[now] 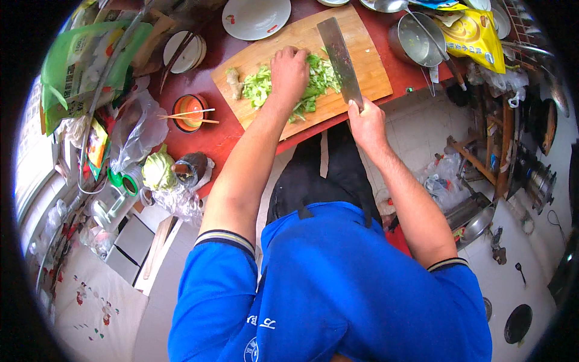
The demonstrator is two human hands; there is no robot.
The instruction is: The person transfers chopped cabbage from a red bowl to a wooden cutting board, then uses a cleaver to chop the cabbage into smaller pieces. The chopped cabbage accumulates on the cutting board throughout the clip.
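On a wooden cutting board lies a heap of chopped green vegetable. My left hand rests on the heap with its fingers curled down; whether they grip any pieces is hidden. My right hand is closed around the handle of a cleaver. The broad blade slants across the right part of the board, at the right edge of the greens. A piece of ginger root sits at the board's left side, apart from both hands.
A white plate stands behind the board. To the left are an orange bowl with chopsticks across it, stacked white bowls and a cabbage. A metal pot, a ladle and a yellow bag occupy the right.
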